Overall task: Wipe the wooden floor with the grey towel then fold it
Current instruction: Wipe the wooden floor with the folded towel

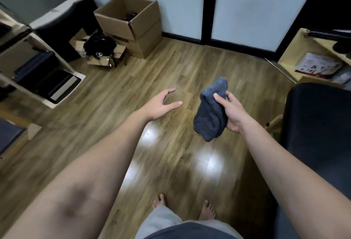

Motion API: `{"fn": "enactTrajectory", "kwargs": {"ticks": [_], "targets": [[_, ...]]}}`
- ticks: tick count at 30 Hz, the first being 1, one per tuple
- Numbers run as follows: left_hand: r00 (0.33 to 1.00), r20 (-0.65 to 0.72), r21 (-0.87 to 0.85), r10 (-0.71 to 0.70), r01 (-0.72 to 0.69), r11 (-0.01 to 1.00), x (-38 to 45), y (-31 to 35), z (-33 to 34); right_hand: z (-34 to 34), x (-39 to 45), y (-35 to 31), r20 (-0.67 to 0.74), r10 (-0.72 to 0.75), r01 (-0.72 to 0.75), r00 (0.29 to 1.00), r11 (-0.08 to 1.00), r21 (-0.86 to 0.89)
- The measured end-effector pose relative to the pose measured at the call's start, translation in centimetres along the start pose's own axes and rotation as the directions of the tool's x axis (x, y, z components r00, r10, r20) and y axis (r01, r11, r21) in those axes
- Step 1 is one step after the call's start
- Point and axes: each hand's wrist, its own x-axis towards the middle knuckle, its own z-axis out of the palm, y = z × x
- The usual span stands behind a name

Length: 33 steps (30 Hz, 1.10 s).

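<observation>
Gripped in our right hand, the grey towel hangs bunched and rolled above the wooden floor, clear of the boards. Our thumb lies across the front of the cloth and our fingers curl round behind it, so the roll stands roughly upright, one rounded end poking up past our fingertips and the other drooping below our palm. Our left hand is held out to the left of the towel, apart from it, with its fingers straight and loosely spread, its thumb stretched towards the cloth, and nothing in it.

Below the grip, nearer to us, the floor shows bright patches of reflected light, and our two bare feet stand on the boards beneath pale trouser legs. To the right of the towel hand, just beside our forearm, is a dark upholstered chair. Beyond that, further right, a light wooden shelf unit holds a printed booklet with red and white on it. Well beyond the grip and to its left, an open cardboard box stands against the pale wall, with a smaller box in front of it holding a tangle of black cables. Far left of our empty hand is a low white shelf with dark flat devices stacked in it; we cannot tell what they are.
</observation>
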Motion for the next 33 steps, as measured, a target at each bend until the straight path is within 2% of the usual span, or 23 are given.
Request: {"fn": "enactTrajectory", "kwargs": {"ticks": [8,14,17,23,33], "targets": [[0.987,0.088,0.022,-0.133,0.132,0.991,0.3,-10.4,-3.8,4.0,3.2,5.1,-0.114,0.067,-0.068,0.991,0.998,-0.004],[0.968,0.195,0.154,-0.158,0.129,0.98,3.2,-17.8,-9.5,10.3,6.5,8.9,-0.229,0.082,-0.07,0.97,0.996,0.058],[0.959,0.244,0.251,-0.144,0.081,0.965,5.2,-19.7,-12.4,13.5,8.1,10.5,-0.277,0.091,-0.059,0.956,0.991,0.122],[0.949,0.296,0.285,-0.11,0.022,0.958,9.2,-21.4,-15.1,16.6,10.6,12.5,-0.345,0.098,-0.043,0.934,0.985,0.166],[0.937,0.298,0.27,-0.183,0.101,0.957,15.7,-25.1,-15.3,16.9,19.2,13.3,-0.428,0.128,-0.103,0.895,0.991,0.083]]}}
